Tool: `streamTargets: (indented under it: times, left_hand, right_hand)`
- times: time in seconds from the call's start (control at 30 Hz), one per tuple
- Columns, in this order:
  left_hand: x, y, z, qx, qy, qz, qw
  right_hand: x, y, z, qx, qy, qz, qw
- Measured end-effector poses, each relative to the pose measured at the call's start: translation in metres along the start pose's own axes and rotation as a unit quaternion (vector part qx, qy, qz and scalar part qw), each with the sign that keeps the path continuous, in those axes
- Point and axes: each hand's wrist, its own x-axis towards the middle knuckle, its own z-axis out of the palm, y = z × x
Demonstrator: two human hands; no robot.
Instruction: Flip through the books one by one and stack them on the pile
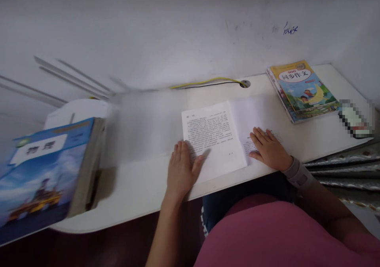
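Observation:
An open book with printed text lies flat on the white desk, near its front edge. My left hand rests flat on the lower left corner of the left page, fingers stretched out and thumb apart. My right hand lies flat on the right page, fingers extended and close together. A grey band sits on my right wrist. Neither hand holds anything.
A stack of books with a blue cover stands at the desk's left end. A stack of colourful books lies at the back right, a phone beside it. A yellow cable runs along the wall to a desk hole.

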Motion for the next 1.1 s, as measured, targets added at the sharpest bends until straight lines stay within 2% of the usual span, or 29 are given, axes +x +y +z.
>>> streamTargets:
  times: [0.37, 1.1]
  left_hand:
    - [0.001, 0.0, -0.001, 0.012, -0.011, 0.0, 1.0]
    - [0.002, 0.001, -0.001, 0.008, -0.014, -0.009, 1.0]
  right_hand:
    - [0.0, 0.007, 0.0, 0.012, -0.017, 0.0, 1.0]
    - [-0.004, 0.011, 0.001, 0.008, -0.011, -0.003, 1.0]
